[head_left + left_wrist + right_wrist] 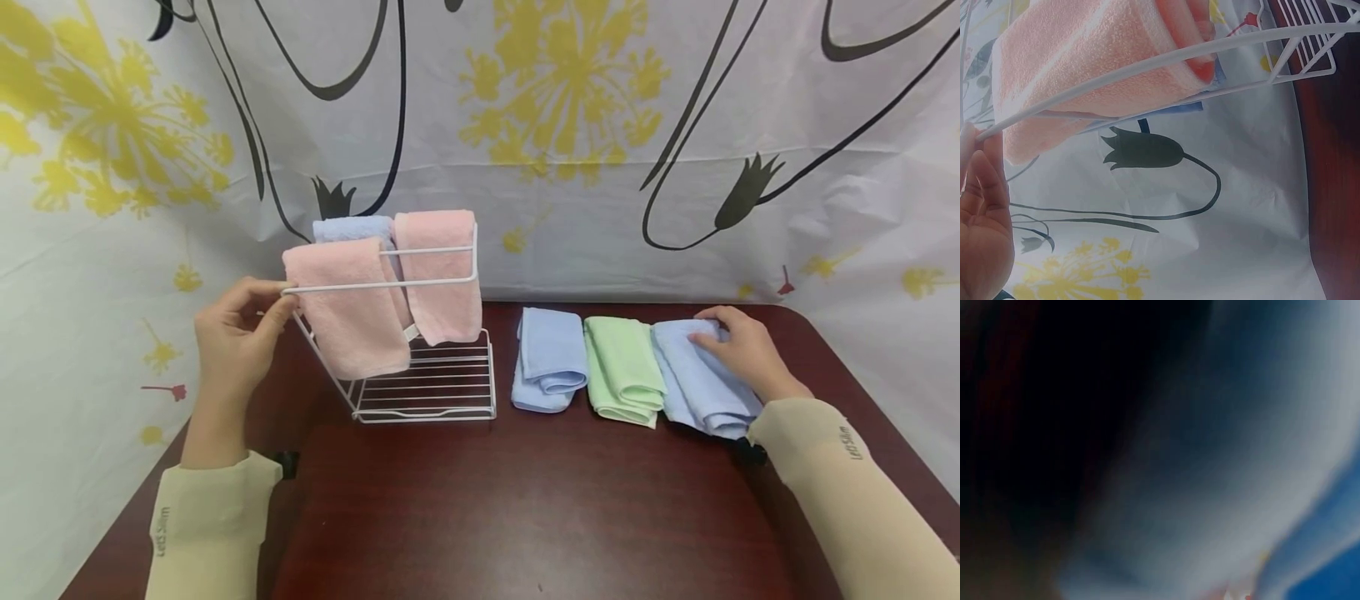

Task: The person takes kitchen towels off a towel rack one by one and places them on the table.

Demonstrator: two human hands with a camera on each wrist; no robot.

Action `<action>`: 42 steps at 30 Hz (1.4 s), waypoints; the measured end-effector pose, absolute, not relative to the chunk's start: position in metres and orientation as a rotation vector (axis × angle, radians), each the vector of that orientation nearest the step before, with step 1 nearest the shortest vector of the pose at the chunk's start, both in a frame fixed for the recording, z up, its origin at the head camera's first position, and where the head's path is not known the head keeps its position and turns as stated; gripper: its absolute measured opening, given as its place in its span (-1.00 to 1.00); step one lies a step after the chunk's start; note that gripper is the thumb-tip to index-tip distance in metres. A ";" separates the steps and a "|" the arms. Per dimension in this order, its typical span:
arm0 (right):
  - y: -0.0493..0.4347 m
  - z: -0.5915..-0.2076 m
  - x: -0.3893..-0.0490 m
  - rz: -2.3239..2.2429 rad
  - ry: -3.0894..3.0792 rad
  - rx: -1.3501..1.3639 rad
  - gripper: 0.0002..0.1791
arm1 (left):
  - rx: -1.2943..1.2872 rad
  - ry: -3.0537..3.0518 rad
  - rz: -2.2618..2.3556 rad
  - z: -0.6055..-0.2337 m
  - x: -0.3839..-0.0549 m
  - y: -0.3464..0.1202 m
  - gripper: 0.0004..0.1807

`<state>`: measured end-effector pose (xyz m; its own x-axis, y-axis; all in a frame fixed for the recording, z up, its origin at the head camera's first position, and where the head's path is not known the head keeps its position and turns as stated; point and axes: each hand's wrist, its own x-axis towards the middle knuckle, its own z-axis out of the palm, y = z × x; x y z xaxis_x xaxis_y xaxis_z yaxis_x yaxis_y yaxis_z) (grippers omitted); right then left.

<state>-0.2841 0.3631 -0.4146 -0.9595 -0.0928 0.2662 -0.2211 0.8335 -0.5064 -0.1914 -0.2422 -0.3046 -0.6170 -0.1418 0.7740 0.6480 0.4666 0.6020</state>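
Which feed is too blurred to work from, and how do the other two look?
Right wrist: dark, heavily smeared, nothing clearly outlined; left wrist: hazy and muted, yet the white rack and pink towel are readable; head: brightest and clearest, with soft sheen on the tabletop.

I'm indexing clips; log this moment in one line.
left hand: pinches white rack; right hand: touches rightmost blue towel; on rack: two pink towels, one blue towel; middle of row: green towel

Worn just back of the L hand's (240, 329) grip: wide-cuffed pale-beige fabric L sleeve (213, 525), dk "Lets Slim" lettering down outer side, small blk piece (287, 464) at inner cuff edge; matching R sleeve (847, 492) back of R hand (742, 346), same dk print, blk bit (752, 452) by cuff.
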 end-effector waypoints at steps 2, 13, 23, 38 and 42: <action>0.364 -0.416 -0.285 0.807 -2.789 0.241 -0.61 | -0.423 -1.907 -1.227 -0.305 -0.192 -0.243 -0.89; 0.370 -0.417 -0.284 0.766 -2.783 0.214 -0.56 | -0.431 -1.898 -1.243 -0.305 -0.194 -0.242 -0.89; 0.375 -0.416 -0.276 0.703 -2.767 0.223 -0.54 | -0.451 -1.907 -1.218 -0.305 -0.196 -0.243 -0.89; 0.358 -0.388 -0.255 0.728 -2.655 0.278 -0.59 | -0.409 -1.909 -1.250 -0.308 -0.193 -0.243 -0.88; 0.342 -0.376 -0.250 0.786 -2.609 0.303 -0.58 | -0.420 -1.904 -1.252 -0.307 -0.192 -0.243 -0.87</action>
<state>-0.2499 0.3425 -0.3762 -0.8977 -0.0908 0.4312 -0.3139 0.8186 -0.4810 -0.1922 -0.2428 -0.3067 -0.6239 -0.1466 0.7676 0.6467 0.4545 0.6125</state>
